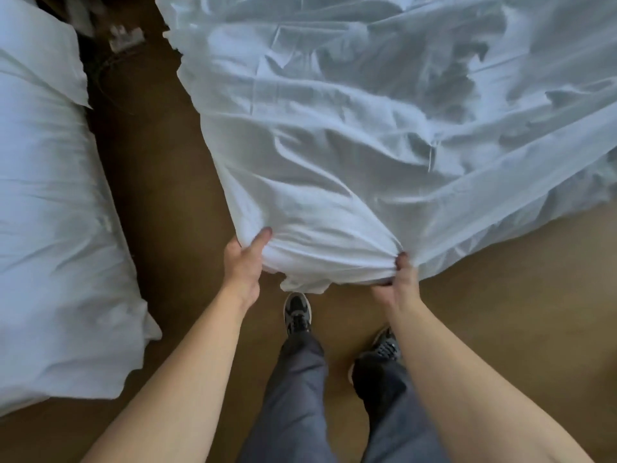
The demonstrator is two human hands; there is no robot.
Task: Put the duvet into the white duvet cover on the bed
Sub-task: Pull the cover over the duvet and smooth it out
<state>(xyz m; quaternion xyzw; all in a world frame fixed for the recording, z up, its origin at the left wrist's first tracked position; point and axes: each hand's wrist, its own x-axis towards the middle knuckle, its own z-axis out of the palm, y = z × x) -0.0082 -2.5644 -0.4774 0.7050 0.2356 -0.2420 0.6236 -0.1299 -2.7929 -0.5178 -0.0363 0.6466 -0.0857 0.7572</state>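
Thin white creased cloth duvet cover (367,128) — matt, smooth brown floor (173,195), grey cloth trousers (293,396)

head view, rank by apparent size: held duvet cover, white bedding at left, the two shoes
1. duvet cover: largest, runs off frame.
2. white bedding at left: smaller, also cropped.
3. left shoe and right shoe: they look alike. The right one is partly hidden by a forearm, so they stay unranked.

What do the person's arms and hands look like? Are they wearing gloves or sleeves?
No gloves, no sleeves in view: the left hand and right hand are bare, with no watch or rings showing. Below are grey trousers and dark trainers.
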